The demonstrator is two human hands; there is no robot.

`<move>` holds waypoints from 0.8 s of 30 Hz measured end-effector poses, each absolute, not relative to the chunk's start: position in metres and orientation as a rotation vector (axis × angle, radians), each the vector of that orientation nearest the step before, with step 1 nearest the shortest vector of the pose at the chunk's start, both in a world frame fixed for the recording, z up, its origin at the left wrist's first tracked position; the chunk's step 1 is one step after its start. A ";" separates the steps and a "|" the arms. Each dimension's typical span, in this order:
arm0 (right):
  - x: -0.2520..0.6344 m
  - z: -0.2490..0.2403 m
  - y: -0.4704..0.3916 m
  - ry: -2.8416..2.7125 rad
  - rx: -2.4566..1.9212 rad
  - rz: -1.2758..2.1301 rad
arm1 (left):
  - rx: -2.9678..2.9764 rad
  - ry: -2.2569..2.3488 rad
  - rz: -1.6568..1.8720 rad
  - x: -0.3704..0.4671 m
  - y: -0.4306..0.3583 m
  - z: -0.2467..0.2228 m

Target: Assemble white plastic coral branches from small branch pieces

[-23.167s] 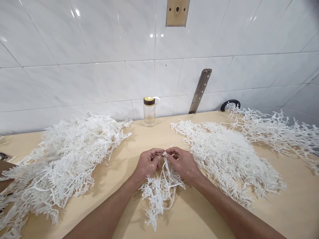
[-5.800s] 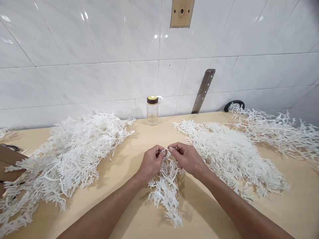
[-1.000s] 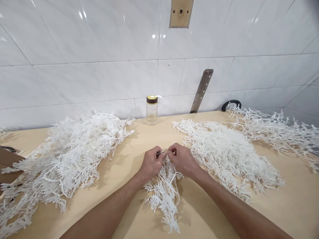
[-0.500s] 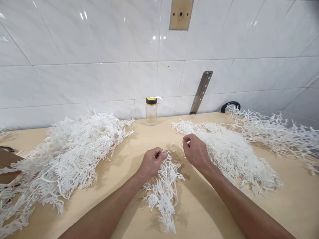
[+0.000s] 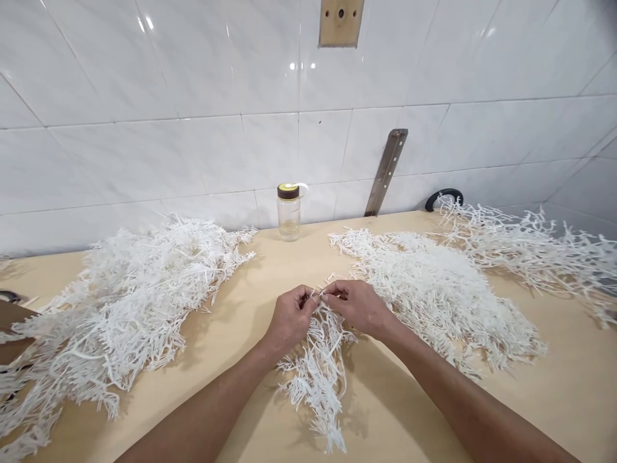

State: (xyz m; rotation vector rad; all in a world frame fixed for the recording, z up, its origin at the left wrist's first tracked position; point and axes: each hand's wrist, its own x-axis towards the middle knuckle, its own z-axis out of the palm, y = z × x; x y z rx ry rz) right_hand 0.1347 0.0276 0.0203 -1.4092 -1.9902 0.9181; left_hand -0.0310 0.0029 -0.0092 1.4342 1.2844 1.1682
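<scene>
A small bunch of white branching strands (image 5: 321, 379) hangs down toward the front from my left hand (image 5: 290, 321), whose thumb and fingers pinch its upper end. My right hand (image 5: 359, 305) is closed too, its fingertips meeting those of my left hand at the top of the bunch. What the right fingertips grip is too small to make out. A large heap of white strands (image 5: 144, 296) lies to the left, and another pile (image 5: 434, 283) lies just right of my right hand.
A clear bottle with a dark and yellow lid (image 5: 288, 212) stands near the back edge of the table (image 5: 569, 399). A metal strip (image 5: 386, 172) leans on the tiled wall beside a black curved object (image 5: 443, 198). More loose white branches (image 5: 530, 251) lie at the far right.
My right hand has moved left and slightly down from the edge of the right pile to meet my left hand. The left hand still pinches the bunch. The view has shifted slightly.
</scene>
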 end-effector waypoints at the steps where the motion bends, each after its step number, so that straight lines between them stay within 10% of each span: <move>1: 0.134 0.020 0.027 -1.988 -1.437 0.882 | 1.434 1.295 1.174 -0.031 0.003 -0.009; 24: 0.121 0.012 0.019 -2.089 -1.445 0.617 | 1.587 1.386 1.174 -0.034 0.000 -0.002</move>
